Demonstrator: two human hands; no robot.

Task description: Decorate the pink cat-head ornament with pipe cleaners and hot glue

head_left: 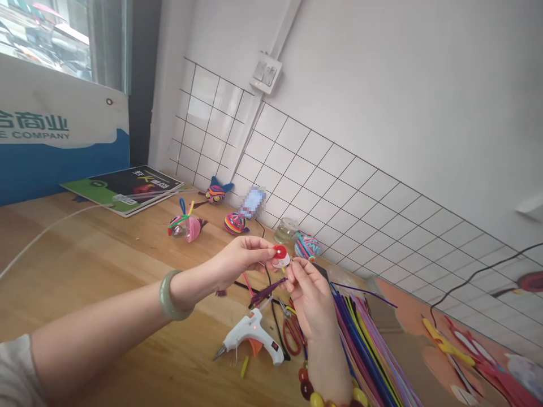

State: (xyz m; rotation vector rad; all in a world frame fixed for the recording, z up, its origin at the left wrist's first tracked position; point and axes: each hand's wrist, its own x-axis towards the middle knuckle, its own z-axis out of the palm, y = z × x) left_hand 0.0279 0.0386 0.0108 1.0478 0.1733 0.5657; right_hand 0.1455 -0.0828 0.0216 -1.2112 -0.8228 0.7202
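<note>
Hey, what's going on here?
A person is holding a small red-and-white piece up in the left hand, above a wooden table. The right hand is close by its edge; whether it grips anything is unclear. Below them lies a white glue gun, near red-handled scissors. A bundle of colourful strips lies to the right.

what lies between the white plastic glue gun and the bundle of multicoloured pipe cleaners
In the head view, red-handled scissors and a black cord lie between glue gun and pipe cleaners; the right forearm hides part.
</note>
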